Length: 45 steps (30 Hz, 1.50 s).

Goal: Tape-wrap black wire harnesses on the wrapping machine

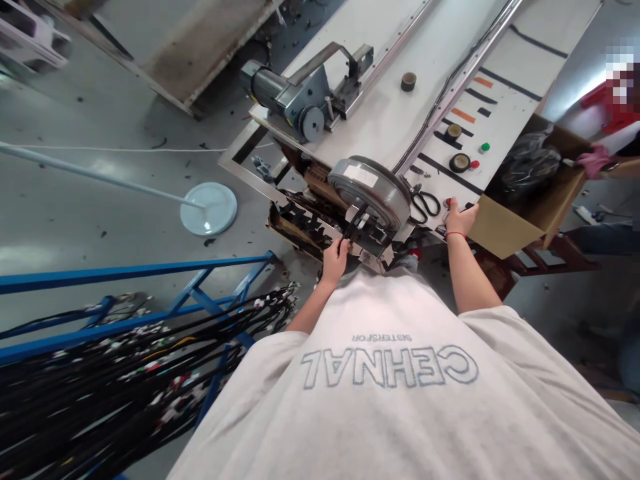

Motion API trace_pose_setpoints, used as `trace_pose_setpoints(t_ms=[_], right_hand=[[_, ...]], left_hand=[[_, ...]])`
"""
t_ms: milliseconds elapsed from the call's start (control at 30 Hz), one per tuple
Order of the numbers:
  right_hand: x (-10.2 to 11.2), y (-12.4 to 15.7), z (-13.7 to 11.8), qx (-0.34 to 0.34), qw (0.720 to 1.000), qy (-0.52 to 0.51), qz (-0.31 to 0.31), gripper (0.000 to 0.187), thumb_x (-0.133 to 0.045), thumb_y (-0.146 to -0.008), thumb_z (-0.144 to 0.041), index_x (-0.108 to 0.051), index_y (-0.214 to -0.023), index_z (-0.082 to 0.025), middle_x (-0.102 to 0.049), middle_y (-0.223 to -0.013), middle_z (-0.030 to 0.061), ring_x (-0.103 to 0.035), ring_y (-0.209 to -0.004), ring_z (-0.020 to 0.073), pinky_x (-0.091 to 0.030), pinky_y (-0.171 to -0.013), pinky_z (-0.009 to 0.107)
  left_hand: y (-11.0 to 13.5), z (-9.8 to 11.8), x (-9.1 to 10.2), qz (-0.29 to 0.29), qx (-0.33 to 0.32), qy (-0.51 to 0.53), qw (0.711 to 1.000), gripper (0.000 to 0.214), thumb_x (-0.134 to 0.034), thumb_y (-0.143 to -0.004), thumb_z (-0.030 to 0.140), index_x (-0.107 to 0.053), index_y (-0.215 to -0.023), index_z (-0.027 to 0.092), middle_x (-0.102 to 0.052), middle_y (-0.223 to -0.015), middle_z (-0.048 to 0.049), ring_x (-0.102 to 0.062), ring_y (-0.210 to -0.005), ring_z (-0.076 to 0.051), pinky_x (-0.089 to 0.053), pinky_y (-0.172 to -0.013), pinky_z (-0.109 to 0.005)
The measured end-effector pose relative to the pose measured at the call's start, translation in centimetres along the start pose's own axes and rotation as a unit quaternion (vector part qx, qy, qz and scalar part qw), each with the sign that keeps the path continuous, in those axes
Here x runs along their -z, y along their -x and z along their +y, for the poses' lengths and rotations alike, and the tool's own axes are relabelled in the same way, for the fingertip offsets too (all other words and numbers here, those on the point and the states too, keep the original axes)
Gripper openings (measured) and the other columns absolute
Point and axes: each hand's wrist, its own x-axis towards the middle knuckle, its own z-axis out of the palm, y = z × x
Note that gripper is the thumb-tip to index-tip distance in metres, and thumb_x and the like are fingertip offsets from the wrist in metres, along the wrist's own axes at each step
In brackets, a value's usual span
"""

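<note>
My left hand (334, 262) is closed around a black cable (354, 225) at the front of a taping machine with a large round wheel (373, 193). The exact grip is partly hidden by the machine. At the near corner of the white table lies my right hand (461, 220), its thumb and fingers apart. The thumb is beside or on a small red button (447, 202); whether it presses it I cannot tell. Black-handled scissors (425, 204) lie between the wheel and my right hand.
A motor (270, 87) sits on the white table (370, 113) with tape rolls (409, 81). An open cardboard box (510, 227) stands right. A blue rack (125, 277) with black cables is at left, and a white round base (209, 208) with a pole stands on the floor.
</note>
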Motion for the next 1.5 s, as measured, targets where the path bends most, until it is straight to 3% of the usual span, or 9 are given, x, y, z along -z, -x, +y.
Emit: trace_pose_setpoints(t_ms=[467, 733, 967, 1067, 1233, 1500], right_hand=[[-0.1, -0.1, -0.1, 0.002, 1.000, -0.001, -0.004, 0.084, -0.061, -0.086, -0.048, -0.031, -0.146, 0.003, -0.042, -0.147, 0.0298, -0.040, -0.140, 0.0324, -0.031, -0.116, 0.046], [0.0, 0.1, 0.0, -0.003, 1.000, 0.003, -0.005, 0.082, -0.059, -0.087, -0.050, -0.031, -0.147, -0.001, -0.041, -0.147, 0.0295, -0.038, -0.141, 0.0331, -0.031, -0.116, 0.050], [-0.1, -0.1, 0.1, 0.010, 1.000, -0.003, 0.006, 0.084, -0.058, -0.086, -0.058, -0.033, -0.146, -0.004, -0.041, -0.148, 0.0275, -0.038, -0.141, 0.0336, -0.032, -0.115, 0.051], [0.2, 0.0, -0.2, 0.006, 1.000, 0.008, -0.005, 0.085, -0.060, -0.086, -0.053, -0.031, -0.147, -0.002, -0.040, -0.149, 0.0282, -0.037, -0.142, 0.0329, -0.032, -0.116, 0.050], [0.4, 0.0, -0.4, 0.001, 1.000, 0.012, -0.017, 0.085, -0.059, -0.087, -0.051, -0.027, -0.148, -0.001, -0.037, -0.150, 0.0284, -0.035, -0.143, 0.0321, -0.031, -0.116, 0.049], [0.0, -0.4, 0.3, 0.006, 1.000, -0.008, -0.005, 0.087, -0.062, -0.084, -0.054, -0.032, -0.147, -0.003, -0.043, -0.147, 0.0272, -0.041, -0.139, 0.0332, -0.031, -0.115, 0.050]], left_hand=[[-1.7, 0.6, 0.3, -0.012, -0.014, -0.038, 0.999, 0.038, -0.046, -0.096, 0.048, -0.061, -0.079, 0.017, -0.064, -0.066, -0.0030, -0.058, -0.062, -0.016, -0.042, -0.064, -0.026], [-1.7, 0.7, 0.3, -0.034, -0.014, -0.026, 0.999, 0.037, -0.045, -0.096, 0.048, -0.062, -0.082, 0.018, -0.061, -0.062, -0.0007, -0.056, -0.059, -0.016, -0.042, -0.064, -0.026], [-0.5, -0.9, 1.1, -0.092, 0.017, 0.012, 0.996, 0.036, -0.047, -0.095, 0.051, -0.061, -0.100, 0.019, -0.071, -0.083, -0.0051, -0.067, -0.081, -0.019, -0.048, -0.083, -0.029], [0.0, -1.6, 1.7, -0.099, 0.028, 0.010, 0.995, 0.035, -0.048, -0.095, 0.051, -0.061, -0.095, 0.018, -0.072, -0.087, -0.0062, -0.068, -0.085, -0.019, -0.048, -0.086, -0.030], [0.2, -1.2, 1.7, -0.105, 0.025, 0.031, 0.994, 0.046, -0.041, -0.095, 0.059, -0.059, -0.080, 0.019, -0.069, -0.079, -0.0060, -0.064, -0.078, -0.017, -0.049, -0.082, -0.029], [-2.5, 0.8, 0.4, -0.046, 0.014, 0.039, 0.998, 0.057, -0.034, -0.096, 0.066, -0.058, -0.076, 0.019, -0.058, -0.060, -0.0026, -0.057, -0.058, -0.016, -0.047, -0.064, -0.029]])
